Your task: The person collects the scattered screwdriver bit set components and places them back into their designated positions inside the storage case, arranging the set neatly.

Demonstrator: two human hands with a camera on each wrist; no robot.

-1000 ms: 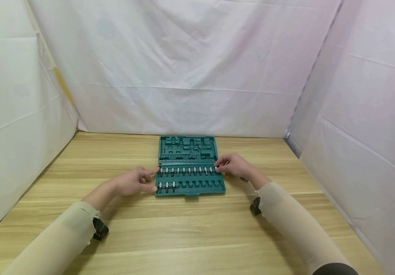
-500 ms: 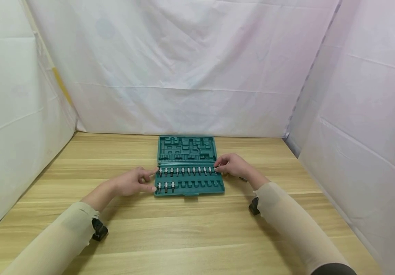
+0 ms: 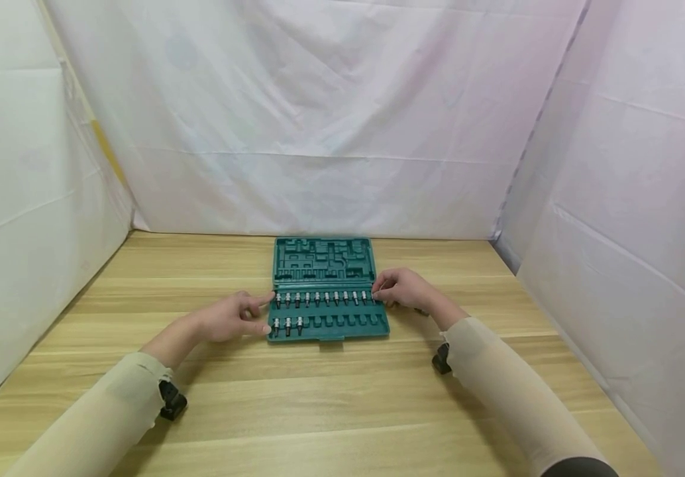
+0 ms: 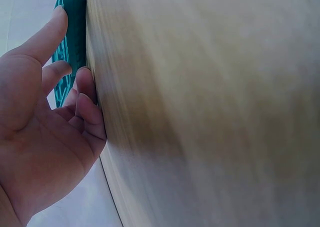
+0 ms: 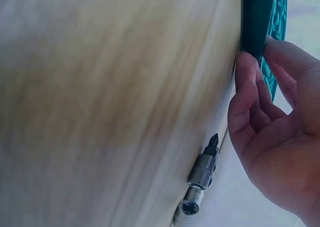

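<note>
Mid-frame, right hand [image 3: 407,289] pinching bit socket [image 3: 373,301], probably slick, best held by barrel; left hand [image 3: 229,318] touching case [image 3: 333,309], forefinger straight.

On my feed the counter [image 3: 330,404] spreads wide, its pale yellowish top streaked with wood grain. A green case [image 3: 333,310] lies opened out near the far edge, its lid [image 3: 324,258] toward the back. In the right wrist view (that picture reaches me turned on its side) I make out a metal bit socket [image 5: 201,171] with a dark, pointed tip lying on the counter, and right beside it another metal piece [image 5: 189,209], its hollow end showing.
</note>
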